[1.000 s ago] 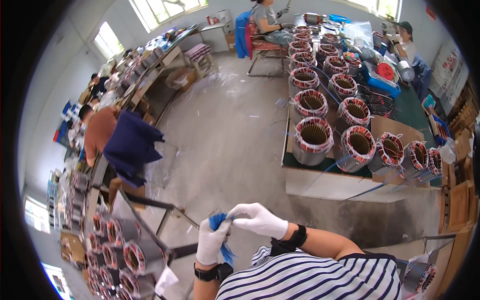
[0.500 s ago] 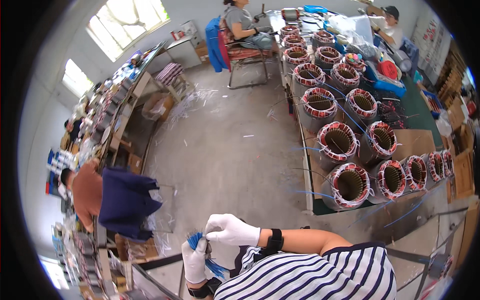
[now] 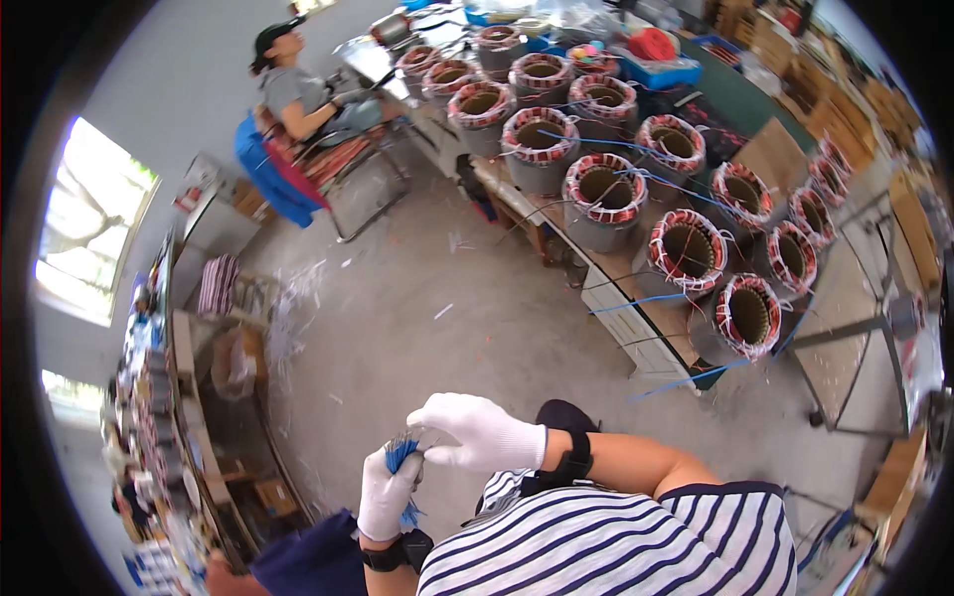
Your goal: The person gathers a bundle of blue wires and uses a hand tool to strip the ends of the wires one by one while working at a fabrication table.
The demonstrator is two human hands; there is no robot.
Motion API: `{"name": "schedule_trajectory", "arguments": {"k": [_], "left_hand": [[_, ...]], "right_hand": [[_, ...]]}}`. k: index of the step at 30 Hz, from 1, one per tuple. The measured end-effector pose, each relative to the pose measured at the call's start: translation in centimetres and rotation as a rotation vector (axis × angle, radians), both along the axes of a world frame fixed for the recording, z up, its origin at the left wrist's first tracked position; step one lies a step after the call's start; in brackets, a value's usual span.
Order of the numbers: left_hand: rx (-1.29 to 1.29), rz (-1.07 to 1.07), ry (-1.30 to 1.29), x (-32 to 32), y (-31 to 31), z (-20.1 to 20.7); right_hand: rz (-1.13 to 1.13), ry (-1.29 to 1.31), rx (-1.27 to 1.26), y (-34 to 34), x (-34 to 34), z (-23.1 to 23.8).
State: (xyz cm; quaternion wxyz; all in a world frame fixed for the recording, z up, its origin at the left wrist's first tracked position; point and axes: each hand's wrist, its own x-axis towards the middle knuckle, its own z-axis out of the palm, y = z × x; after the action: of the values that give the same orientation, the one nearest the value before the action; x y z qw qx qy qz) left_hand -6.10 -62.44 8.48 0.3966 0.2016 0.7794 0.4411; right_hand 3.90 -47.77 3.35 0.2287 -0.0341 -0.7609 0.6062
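Note:
My left hand (image 3: pixel 385 497), in a white glove, is closed around a bundle of thin blue wires (image 3: pixel 400 454). The upper ends of the bundle look greyish, and its lower ends stick out below the fist. My right hand (image 3: pixel 477 433), gloved in white too, reaches across from the right with bent fingers at the top of the bundle. Its fingertips are closed there, and what they pinch is too small to make out. Both hands are held in front of my striped shirt, above the floor.
Several motor stators (image 3: pixel 688 248) with red and white windings stand on a long workbench (image 3: pixel 636 328) to the right, blue leads hanging past its edge. A seated person (image 3: pixel 298 99) is at its far end. A wheeled metal frame (image 3: pixel 845 377) stands right; a cluttered bench (image 3: pixel 189 417) runs along the left.
My view has swung to the right, so the stator bench now sits higher and slanted. The left hand keeps the blue bundle; the right hand stays at its top with slightly shifted fingers.

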Motion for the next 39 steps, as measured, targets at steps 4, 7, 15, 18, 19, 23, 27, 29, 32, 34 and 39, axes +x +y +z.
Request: {"name": "schedule_trajectory", "arguments": {"k": [4,7,15,18,19,23,27,29,32,34,39], "left_hand": [[0.015,-0.204,-0.067,-5.1,6.3,-0.5],[-0.008,-0.276,-0.066,-8.1,10.3,-0.7],[0.056,-0.547,-0.087,-13.1,20.4,-0.6],[-0.033,-0.696,-0.157,-14.4,24.6,-0.2],[-0.085,-0.761,-0.156,-15.0,26.1,-0.5],[-0.02,-1.116,-0.17,-16.6,33.1,-0.5],[0.027,-1.367,-0.195,-19.3,39.4,-3.4],[0.04,-1.462,-0.236,-21.4,42.7,-4.3],[0.114,-1.575,-0.249,-24.1,46.9,-4.8],[0.137,-1.619,-0.245,-26.0,49.3,-4.8],[-0.108,-1.462,-0.269,-31.7,53.9,-1.2]], "right_hand": [[-0.226,-0.026,0.149,4.3,-2.2,-0.1],[-0.326,-0.079,0.018,7.3,-3.6,-0.2],[-0.305,-0.157,-0.204,13.2,-6.5,0.0],[-0.5,-0.187,-0.099,15.2,-6.4,0.1],[-0.56,-0.221,-0.083,15.8,-6.3,0.2],[-0.748,-0.295,-0.072,18.2,-6.9,0.2],[-0.926,-0.318,-0.119,20.7,-9.4,-0.3],[-1.002,-0.333,-0.142,22.0,-11.9,-0.5],[-1.164,-0.35,-0.341,23.7,-15.8,0.1],[-1.228,-0.374,-0.317,25.0,-17.7,0.3],[-1.434,-0.35,-0.35,28.1,-21.1,1.7]]}}
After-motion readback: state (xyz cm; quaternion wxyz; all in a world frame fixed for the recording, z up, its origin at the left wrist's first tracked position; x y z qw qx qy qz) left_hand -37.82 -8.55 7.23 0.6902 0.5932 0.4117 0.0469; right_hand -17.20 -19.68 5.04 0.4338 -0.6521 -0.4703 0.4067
